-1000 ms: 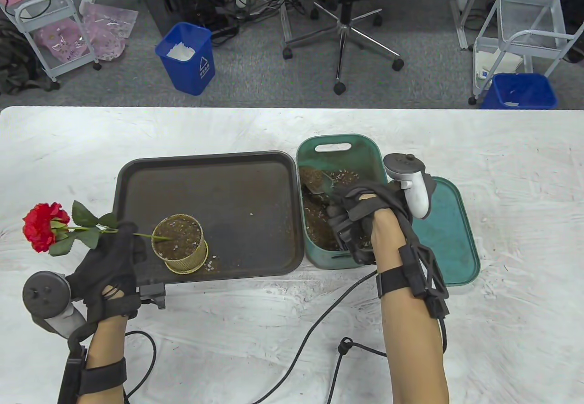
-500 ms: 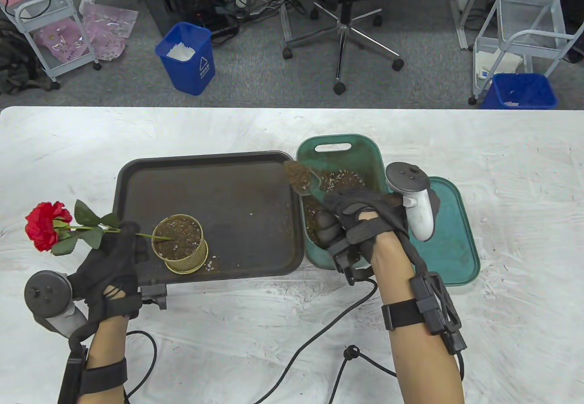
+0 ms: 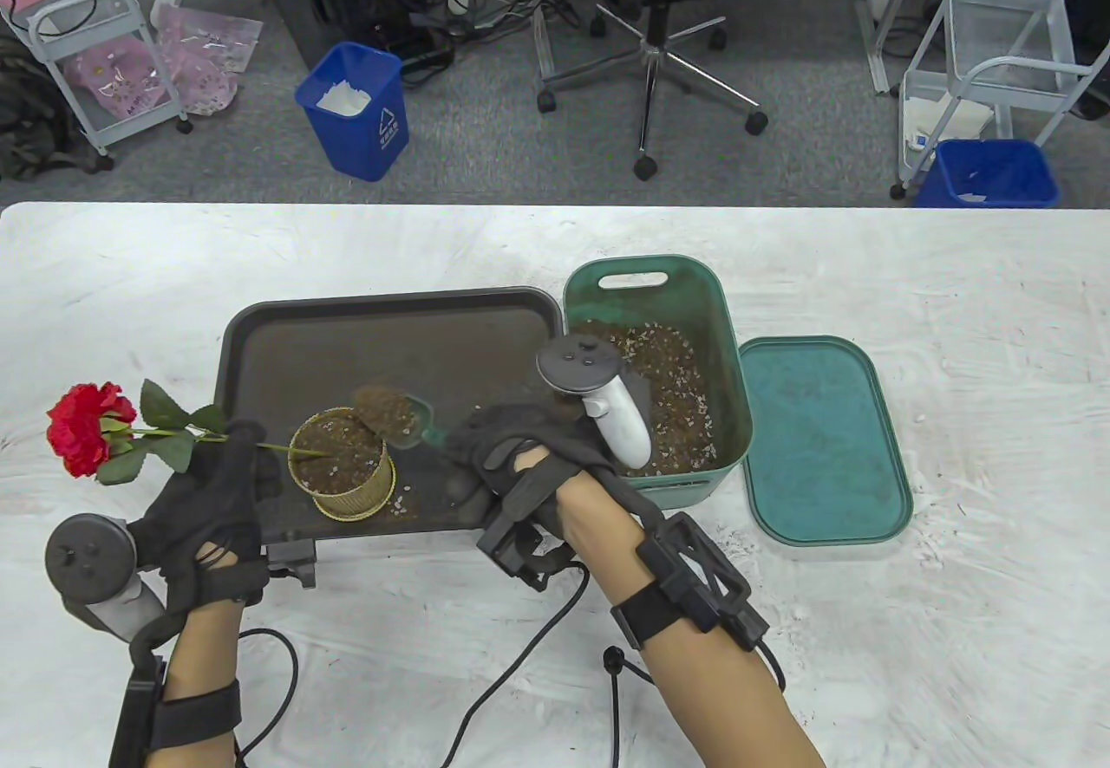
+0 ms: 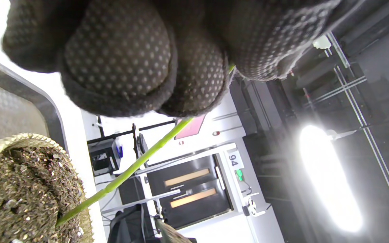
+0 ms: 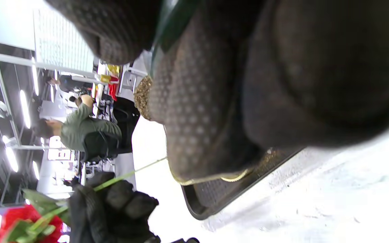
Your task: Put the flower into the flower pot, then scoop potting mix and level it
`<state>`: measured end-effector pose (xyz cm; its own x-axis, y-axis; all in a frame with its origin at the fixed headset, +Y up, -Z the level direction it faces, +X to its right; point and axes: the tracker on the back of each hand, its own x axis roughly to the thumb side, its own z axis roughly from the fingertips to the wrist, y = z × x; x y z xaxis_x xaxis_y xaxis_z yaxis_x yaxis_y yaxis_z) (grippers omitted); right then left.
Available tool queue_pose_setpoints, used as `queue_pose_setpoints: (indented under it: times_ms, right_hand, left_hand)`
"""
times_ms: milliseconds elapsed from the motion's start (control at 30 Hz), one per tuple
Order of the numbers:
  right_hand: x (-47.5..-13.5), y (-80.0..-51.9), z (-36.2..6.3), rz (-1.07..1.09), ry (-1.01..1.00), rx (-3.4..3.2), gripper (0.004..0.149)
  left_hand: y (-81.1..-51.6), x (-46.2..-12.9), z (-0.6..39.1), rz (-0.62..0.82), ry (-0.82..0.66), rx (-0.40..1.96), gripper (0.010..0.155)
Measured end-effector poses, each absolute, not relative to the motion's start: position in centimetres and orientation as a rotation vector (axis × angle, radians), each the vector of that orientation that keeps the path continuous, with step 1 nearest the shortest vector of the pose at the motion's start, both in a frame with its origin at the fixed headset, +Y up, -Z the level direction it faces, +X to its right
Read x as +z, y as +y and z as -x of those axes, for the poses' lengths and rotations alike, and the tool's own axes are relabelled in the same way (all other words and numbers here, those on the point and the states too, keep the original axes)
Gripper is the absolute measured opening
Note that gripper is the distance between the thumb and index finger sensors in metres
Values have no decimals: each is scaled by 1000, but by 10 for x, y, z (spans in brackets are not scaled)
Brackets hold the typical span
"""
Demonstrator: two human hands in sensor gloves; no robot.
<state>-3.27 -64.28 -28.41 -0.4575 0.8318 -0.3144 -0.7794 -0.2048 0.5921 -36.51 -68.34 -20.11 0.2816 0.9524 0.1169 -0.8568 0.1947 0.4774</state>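
Left hand (image 3: 212,508) fingers pinch a stem; right hand (image 3: 512,465) fingers curl round a scoop handle.

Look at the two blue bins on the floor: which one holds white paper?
The left blue bin, the one printed with a white symbol, holds white paper; the right blue bin is cut off by the table.

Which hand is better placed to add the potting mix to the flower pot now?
The right hand: it holds the loaded scoop just above the flower pot. The left hand is busy holding the flower.
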Motion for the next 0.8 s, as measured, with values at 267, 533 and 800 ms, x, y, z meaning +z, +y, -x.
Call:
queue_pose_setpoints:
  times_ms: [267,533,800]
  right_hand:
    - [-281,-651,61,-133,734,2128,54]
    - [-262,-632,91,-377,402,2533,52]
    - [-241,-621,119,-592,47,2871,53]
  left_hand:
    - [-683,-201,365,-504,225,1282,46]
    - [-683,-201,365,-505,223,1279,46]
    - [-683,-201,365,-505,224,1281,46]
